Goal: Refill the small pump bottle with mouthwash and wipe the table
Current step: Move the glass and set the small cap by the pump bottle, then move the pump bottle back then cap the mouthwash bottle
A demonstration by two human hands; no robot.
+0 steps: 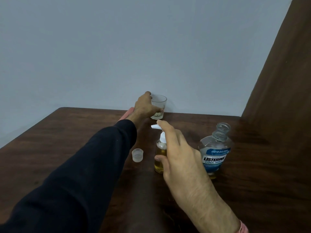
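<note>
A small pump bottle with yellowish liquid and a white pump head stands mid-table. My right hand grips it, thumb on its side and forefinger over the pump head. The Listerine mouthwash bottle stands uncapped just to the right, almost empty. Its clear cap lies to the left of the pump bottle. At the far table edge my left hand wraps around a clear glass holding a little liquid.
The dark wooden table meets a pale wall at the back. A brown curtain hangs on the right. Something pink shows behind my left wrist, mostly hidden.
</note>
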